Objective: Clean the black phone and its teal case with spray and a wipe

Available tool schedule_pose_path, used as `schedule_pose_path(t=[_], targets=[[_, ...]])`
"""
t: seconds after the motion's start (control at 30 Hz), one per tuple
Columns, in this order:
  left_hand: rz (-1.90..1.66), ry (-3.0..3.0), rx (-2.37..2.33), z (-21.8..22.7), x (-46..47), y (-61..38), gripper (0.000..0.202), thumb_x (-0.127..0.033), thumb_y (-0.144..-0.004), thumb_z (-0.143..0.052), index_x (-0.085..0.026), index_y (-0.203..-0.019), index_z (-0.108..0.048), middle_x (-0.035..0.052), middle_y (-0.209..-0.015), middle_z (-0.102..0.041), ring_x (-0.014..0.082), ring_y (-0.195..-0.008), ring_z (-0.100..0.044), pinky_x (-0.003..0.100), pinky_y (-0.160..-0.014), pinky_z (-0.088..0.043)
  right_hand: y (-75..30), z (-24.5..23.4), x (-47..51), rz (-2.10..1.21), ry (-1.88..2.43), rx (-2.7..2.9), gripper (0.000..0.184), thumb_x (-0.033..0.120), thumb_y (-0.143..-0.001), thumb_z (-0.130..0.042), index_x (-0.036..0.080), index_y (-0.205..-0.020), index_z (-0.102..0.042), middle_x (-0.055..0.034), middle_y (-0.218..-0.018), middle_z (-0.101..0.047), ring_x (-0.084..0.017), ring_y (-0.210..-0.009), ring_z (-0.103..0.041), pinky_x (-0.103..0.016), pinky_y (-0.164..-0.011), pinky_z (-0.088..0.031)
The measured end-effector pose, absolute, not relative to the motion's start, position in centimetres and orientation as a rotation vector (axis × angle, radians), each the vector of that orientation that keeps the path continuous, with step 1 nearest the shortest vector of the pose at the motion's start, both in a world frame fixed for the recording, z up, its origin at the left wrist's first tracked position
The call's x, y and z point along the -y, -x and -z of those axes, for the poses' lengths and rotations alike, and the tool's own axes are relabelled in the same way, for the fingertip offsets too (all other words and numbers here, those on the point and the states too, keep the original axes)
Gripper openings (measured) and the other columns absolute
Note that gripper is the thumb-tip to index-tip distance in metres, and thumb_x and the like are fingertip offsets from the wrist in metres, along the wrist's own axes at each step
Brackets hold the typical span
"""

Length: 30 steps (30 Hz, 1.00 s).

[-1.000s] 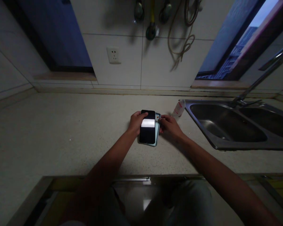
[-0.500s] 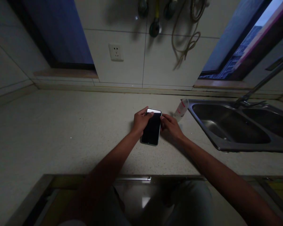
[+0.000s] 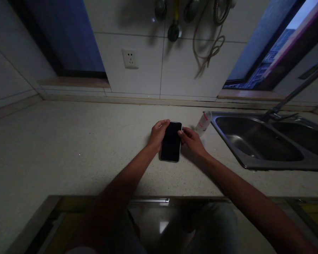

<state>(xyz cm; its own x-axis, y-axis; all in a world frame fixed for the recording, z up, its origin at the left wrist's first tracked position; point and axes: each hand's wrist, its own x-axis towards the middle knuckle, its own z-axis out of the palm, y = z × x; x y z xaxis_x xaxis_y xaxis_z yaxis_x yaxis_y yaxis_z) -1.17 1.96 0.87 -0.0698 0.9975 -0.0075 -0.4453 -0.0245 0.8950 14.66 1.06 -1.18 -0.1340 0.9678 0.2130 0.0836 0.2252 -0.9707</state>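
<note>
A smartphone (image 3: 171,143) with a dark screen is held between both hands just over the pale countertop. My left hand (image 3: 158,133) grips its left edge, the thumb lying along the upper left corner. On the opposite side, my right hand (image 3: 191,138) holds the right edge, with its thumb resting at the screen's border. The fingers beneath the phone are hidden. Just beyond my right hand is a clear plastic bottle (image 3: 203,122) with pink-red markings, leaning to the right.
A double-bowl steel sink (image 3: 243,164) with a faucet (image 3: 288,97) is set into the countertop (image 3: 108,141) at right. On the tiled wall are a power socket (image 3: 130,58), pipe valves (image 3: 174,31) and a looped cord (image 3: 214,49). Windows flank this wall section.
The lit white strip at the top of the phone screen has gone dark. My left thumb has moved off the screen to the corner, and the phone has turned slightly.
</note>
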Motion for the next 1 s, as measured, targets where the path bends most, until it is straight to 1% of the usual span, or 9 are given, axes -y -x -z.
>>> schedule_pose_path(t=[0.07,0.13,0.33,0.43,0.57,0.7,0.77,0.87,1.0], targets=[[-1.468,-0.833,-0.869,-0.9,-2.0,1.3,0.036,-0.048,-0.073,-0.078,-0.016,-0.088,-0.068,0.0021,-0.077,-0.066,0.0139,-0.072,-0.06,0.025,-0.069,-0.046,-14.6,1.2,-1.1,-1.095,1.049,1.466,0.054,0.058,-0.077,-0.069,0.017,-0.112,-0.067,0.0009,-0.072,-0.059,-0.014,-0.063,-0.053,-0.027,-0.057,-0.045],[-1.469,-0.831,-0.852,-0.9,-2.0,1.5,0.037,-0.049,-0.073,-0.078,-0.016,-0.087,-0.068,0.0019,-0.076,-0.065,0.0138,-0.072,-0.059,0.025,-0.07,-0.046,-14.6,1.3,-1.1,-1.101,1.035,1.46,0.053,0.057,-0.077,-0.069,0.017,-0.111,-0.067,0.0001,-0.073,-0.061,-0.015,-0.064,-0.054,-0.027,-0.058,-0.046],[-1.515,-0.822,-0.824,-1.1,-2.2,1.8,0.034,-0.038,-0.066,-0.085,-0.016,-0.086,-0.07,0.0019,-0.084,-0.068,0.013,-0.077,-0.061,0.024,-0.074,-0.047,-14.7,1.4,-1.3,-1.157,0.977,1.444,0.051,0.054,-0.075,-0.075,0.019,-0.112,-0.067,0.0004,-0.076,-0.062,-0.015,-0.067,-0.056,-0.028,-0.062,-0.046],[-1.529,-0.821,-0.816,-1.1,-2.2,1.7,0.036,-0.038,-0.064,-0.087,-0.016,-0.088,-0.071,0.0027,-0.087,-0.07,0.0138,-0.079,-0.062,0.026,-0.076,-0.048,-14.9,1.2,-1.4,-1.152,0.953,1.447,0.051,0.053,-0.074,-0.077,0.021,-0.112,-0.067,0.0021,-0.072,-0.059,-0.014,-0.065,-0.054,-0.028,-0.062,-0.045],[-1.521,-0.791,-0.795,-1.2,-2.2,1.6,0.04,-0.039,-0.062,-0.089,-0.016,-0.091,-0.073,0.0025,-0.084,-0.07,0.0136,-0.075,-0.062,0.027,-0.076,-0.049,-15.0,1.0,-1.4,-1.126,0.934,1.475,0.05,0.05,-0.074,-0.078,0.021,-0.114,-0.067,0.0036,-0.068,-0.055,-0.014,-0.064,-0.053,-0.029,-0.063,-0.046],[-1.502,-0.743,-0.777,-1.7,-2.1,1.7,0.033,-0.032,-0.063,-0.09,-0.015,-0.087,-0.073,0.004,-0.086,-0.072,0.0142,-0.078,-0.064,0.029,-0.08,-0.051,-15.0,1.0,-1.4,-1.116,0.947,1.474,0.047,0.049,-0.076,-0.076,0.023,-0.114,-0.067,0.0024,-0.072,-0.057,-0.015,-0.067,-0.053,-0.029,-0.064,-0.046],[-1.487,-0.734,-0.797,-1.9,-2.0,1.8,0.031,-0.03,-0.064,-0.089,-0.015,-0.087,-0.073,0.0044,-0.085,-0.072,0.0149,-0.078,-0.065,0.03,-0.08,-0.051,-15.0,1.0,-1.4,-1.139,0.957,1.459,0.046,0.05,-0.076,-0.076,0.023,-0.112,-0.068,0.0008,-0.076,-0.06,-0.015,-0.071,-0.055,-0.029,-0.065,-0.047],[-1.49,-0.741,-0.838,-1.9,-2.0,1.8,0.033,-0.03,-0.063,-0.089,-0.015,-0.089,-0.074,0.0034,-0.08,-0.071,0.015,-0.075,-0.064,0.03,-0.075,-0.051,-15.0,0.9,-1.2,-1.261,0.97,1.432,0.045,0.054,-0.074,-0.077,0.02,-0.103,-0.068,-0.0017,-0.082,-0.064,-0.016,-0.073,-0.058,-0.028,-0.065,-0.049],[-1.531,-0.743,-0.861,-1.6,-2.0,1.6,0.033,-0.031,-0.062,-0.089,-0.016,-0.088,-0.074,0.0028,-0.08,-0.071,0.0146,-0.076,-0.064,0.028,-0.075,-0.05,-14.9,0.9,-0.9,-1.44,1.011,1.399,0.046,0.059,-0.073,-0.077,0.018,-0.091,-0.066,-0.0021,-0.08,-0.064,-0.014,-0.068,-0.058,-0.026,-0.059,-0.049]])
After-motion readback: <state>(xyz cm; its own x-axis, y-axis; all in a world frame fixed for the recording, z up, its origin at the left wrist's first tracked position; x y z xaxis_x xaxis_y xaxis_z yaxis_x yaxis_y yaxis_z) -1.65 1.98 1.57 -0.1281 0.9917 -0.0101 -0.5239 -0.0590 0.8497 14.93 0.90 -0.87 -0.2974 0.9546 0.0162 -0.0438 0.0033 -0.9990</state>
